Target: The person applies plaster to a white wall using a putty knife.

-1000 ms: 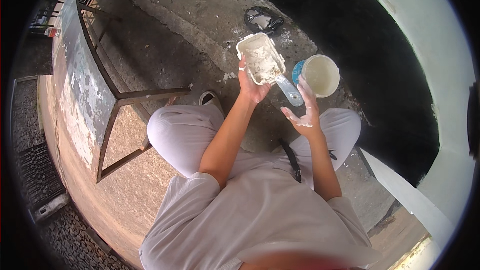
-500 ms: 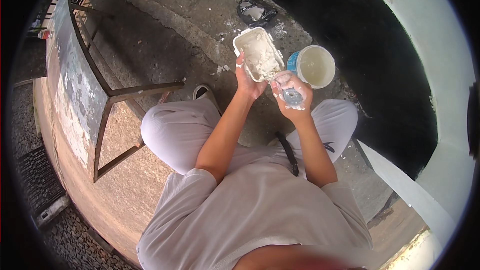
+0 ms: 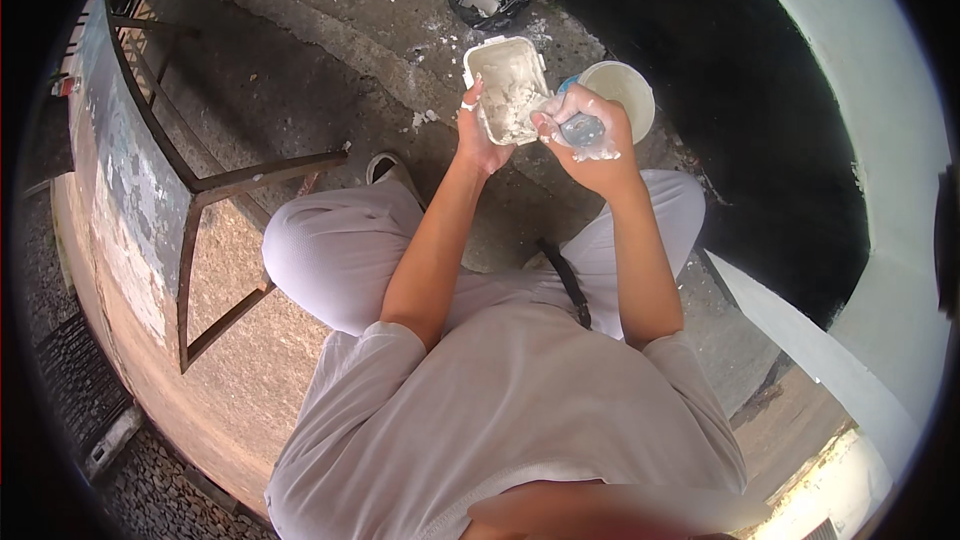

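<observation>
My left hand grips a square white plastic container smeared with white paste inside. My right hand, coated in white paste, is closed on the handle of a metal putty knife, whose blade reaches into the container at its right side. Just behind my right hand stands a white bucket with a blue label, partly hidden by it.
A black plastic bag with white material lies on the stained concrete. A worn metal-framed board stands at my left. A dark painted strip and a pale wall are at my right.
My right hand went from open beside the putty knife to closed around it, and has moved up toward the container. Both hands now sit slightly higher in view.
</observation>
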{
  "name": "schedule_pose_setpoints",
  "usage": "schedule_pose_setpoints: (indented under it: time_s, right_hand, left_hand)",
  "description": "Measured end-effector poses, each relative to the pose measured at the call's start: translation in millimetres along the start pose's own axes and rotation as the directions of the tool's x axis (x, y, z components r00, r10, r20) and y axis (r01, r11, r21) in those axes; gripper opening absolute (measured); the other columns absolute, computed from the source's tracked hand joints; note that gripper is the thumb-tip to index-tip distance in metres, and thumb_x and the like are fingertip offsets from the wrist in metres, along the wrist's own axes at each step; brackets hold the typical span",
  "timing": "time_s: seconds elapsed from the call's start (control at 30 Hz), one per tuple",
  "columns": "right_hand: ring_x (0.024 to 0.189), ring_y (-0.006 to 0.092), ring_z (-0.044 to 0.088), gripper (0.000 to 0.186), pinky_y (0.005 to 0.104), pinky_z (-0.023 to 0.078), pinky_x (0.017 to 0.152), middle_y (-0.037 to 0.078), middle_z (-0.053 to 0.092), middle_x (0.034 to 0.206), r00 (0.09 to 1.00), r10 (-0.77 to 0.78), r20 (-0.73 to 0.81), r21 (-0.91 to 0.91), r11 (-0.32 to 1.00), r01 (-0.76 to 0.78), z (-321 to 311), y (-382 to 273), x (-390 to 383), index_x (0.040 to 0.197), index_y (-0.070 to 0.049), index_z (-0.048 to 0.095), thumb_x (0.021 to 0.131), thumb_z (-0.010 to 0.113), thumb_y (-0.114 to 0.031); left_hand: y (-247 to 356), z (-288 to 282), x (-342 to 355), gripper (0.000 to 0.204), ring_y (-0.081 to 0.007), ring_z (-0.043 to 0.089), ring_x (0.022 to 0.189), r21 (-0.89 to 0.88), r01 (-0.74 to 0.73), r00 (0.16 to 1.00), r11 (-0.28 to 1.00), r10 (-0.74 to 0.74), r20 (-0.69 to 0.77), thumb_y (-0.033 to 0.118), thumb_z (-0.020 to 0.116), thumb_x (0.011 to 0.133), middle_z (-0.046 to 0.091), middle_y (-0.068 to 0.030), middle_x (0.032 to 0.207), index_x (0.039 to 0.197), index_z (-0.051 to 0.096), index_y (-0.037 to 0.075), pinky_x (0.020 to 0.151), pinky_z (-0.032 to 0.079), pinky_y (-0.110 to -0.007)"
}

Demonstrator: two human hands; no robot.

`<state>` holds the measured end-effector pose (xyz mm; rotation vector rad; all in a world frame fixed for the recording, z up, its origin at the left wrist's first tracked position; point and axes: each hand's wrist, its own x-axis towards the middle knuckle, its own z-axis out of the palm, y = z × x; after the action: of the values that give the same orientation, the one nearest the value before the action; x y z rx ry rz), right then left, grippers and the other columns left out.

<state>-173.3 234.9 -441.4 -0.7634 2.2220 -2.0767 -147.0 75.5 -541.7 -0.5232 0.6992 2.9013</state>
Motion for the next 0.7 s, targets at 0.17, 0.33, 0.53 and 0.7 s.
schedule_pose_setpoints:
  time_s: [0.17, 0.33, 0.53, 0.7]
  right_hand:
    - [0.067, 0.0205, 0.064, 0.025, 0.0304, 0.048, 0.065, 0.009, 0.067, 0.074, 0.853, 0.026, 0.522, -0.126, 0.991, 0.047, -16, -7, 30, 0.075, -0.004, 0.053, 0.079, 0.078, -0.003]
    - [0.061, 0.0207, 0.052, 0.023, 0.0334, 0.045, 0.058, 0.008, 0.059, 0.067, 0.774, 0.045, 0.632, -0.144, 0.988, 0.060, -26, 1, 54, 0.078, -0.004, 0.055, 0.079, 0.078, -0.006]
    - [0.070, 0.0103, 0.054, 0.022, 0.0289, 0.046, 0.066, 0.002, 0.059, 0.071, 0.915, -0.017, 0.403, 0.192, 0.979, -0.066, -25, 42, 48, 0.078, -0.003, 0.056, 0.079, 0.078, -0.004]
    - [0.077, 0.0109, 0.061, 0.025, 0.0292, 0.050, 0.075, 0.002, 0.061, 0.074, 0.857, 0.199, 0.476, 0.092, 0.957, -0.274, -29, 52, 42, 0.072, -0.002, 0.053, 0.080, 0.076, 0.002]
  left_hand:
    - [9, -9, 10, 0.074, -0.0310, 0.060, 0.121, 0.049, 0.196, 0.980, 0.979, -0.197, 0.002, 0.060, 0.049, 0.093, 0.058, -0.0141, 0.138, 0.145, 0.047, 0.007, 0.102, 0.049, -0.048]
    - [19, -15, 6, 0.074, -0.0342, 0.061, 0.121, 0.082, 0.344, 0.934, 0.935, -0.350, 0.070, 0.063, 0.044, 0.095, 0.056, -0.0149, 0.139, 0.147, 0.045, 0.011, 0.093, 0.053, -0.062]
    - [19, -21, 9, 0.073, -0.0338, 0.063, 0.118, 0.098, 0.334, 0.939, 0.937, -0.340, 0.048, 0.063, 0.046, 0.094, 0.059, -0.0131, 0.137, 0.147, 0.046, 0.012, 0.090, 0.054, -0.063]
    - [13, -27, 8, 0.076, -0.0344, 0.060, 0.121, 0.104, 0.235, 0.972, 0.967, -0.236, 0.004, 0.064, 0.051, 0.092, 0.057, -0.0136, 0.139, 0.146, 0.046, 0.011, 0.096, 0.048, -0.062]
